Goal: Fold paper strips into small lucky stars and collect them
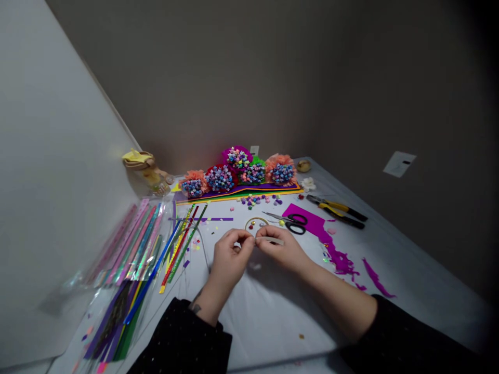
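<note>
My left hand (230, 257) and my right hand (283, 250) meet over the white table (273, 311), fingertips pinched together on a thin pale paper strip (271, 240) that sticks out to the right. Both hands are closed on it. Just beyond the fingers lies a small round ring or dish (255, 223) with a few tiny beads or stars in it. Black-handled scissors (290, 222) lie right behind my right hand.
Coloured paper strips (179, 244) and clear packets of strips (132, 244) lie at the left. Several bouquets of small paper stars (237, 174) stand at the back on coloured sheets. Magenta paper scraps (331, 244) and yellow-handled pliers (339, 210) are at the right. Walls close in behind.
</note>
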The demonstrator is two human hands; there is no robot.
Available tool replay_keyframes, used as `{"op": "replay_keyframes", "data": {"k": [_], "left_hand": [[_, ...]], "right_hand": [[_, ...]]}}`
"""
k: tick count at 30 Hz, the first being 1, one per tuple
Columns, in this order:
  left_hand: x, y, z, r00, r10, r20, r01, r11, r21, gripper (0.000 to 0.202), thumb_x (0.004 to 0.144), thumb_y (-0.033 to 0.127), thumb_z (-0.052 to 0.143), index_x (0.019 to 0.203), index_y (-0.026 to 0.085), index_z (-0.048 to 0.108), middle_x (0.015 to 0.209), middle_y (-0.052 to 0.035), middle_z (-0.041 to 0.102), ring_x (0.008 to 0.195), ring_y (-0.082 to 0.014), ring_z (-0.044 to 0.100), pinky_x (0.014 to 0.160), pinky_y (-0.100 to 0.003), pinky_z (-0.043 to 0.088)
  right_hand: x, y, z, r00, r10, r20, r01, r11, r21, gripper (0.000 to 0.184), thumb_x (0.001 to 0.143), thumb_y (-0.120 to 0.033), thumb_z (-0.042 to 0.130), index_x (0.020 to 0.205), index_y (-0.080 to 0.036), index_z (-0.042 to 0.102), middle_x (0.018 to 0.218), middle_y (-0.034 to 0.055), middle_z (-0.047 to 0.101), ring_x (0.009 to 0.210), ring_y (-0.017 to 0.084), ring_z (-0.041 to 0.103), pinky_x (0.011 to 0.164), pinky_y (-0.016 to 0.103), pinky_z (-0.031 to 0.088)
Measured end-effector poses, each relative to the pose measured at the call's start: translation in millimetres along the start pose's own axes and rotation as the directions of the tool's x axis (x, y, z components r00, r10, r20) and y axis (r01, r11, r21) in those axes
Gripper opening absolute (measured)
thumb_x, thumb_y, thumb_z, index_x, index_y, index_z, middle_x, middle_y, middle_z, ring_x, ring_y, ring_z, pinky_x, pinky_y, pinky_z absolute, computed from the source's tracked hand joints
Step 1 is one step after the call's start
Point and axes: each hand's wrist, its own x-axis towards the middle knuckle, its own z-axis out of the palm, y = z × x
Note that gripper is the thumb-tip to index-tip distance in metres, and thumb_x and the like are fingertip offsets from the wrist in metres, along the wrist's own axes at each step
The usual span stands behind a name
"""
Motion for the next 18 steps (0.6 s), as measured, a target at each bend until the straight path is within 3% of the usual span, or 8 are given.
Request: {"op": "replay_keyframes", "data": {"k": [12, 18], "left_hand": [[2.7, 3.1, -1.1, 0.998, -0.055, 0.001, 0.055, 0.998, -0.039, 0.014, 0.078, 0.027, 0.057, 0.072, 0.015, 0.061, 0.069, -0.0004, 0.060, 0.068, -0.0132, 0.055, 0.060, -0.021, 0.043], [5.9, -0.7, -6.3, 0.998, -0.055, 0.022, 0.056, 0.998, -0.037, 0.016, 0.080, 0.030, 0.055, 0.074, 0.015, 0.060, 0.070, 0.0003, 0.060, 0.067, -0.0127, 0.054, 0.063, -0.022, 0.042]], "right_hand": [[-0.2, 1.4, 2.3, 1.000, -0.006, -0.020, 0.006, 1.000, -0.013, 0.016, 0.071, -0.031, 0.055, 0.065, -0.016, 0.055, 0.064, -0.0005, 0.053, 0.063, 0.014, 0.049, 0.061, 0.024, 0.039], [1.8, 1.8, -2.2, 0.996, -0.011, 0.088, 0.005, 0.997, 0.075, 0.016, 0.065, -0.025, 0.058, 0.077, -0.016, 0.062, 0.078, 0.0032, 0.062, 0.073, 0.017, 0.055, 0.065, 0.026, 0.042]]}}
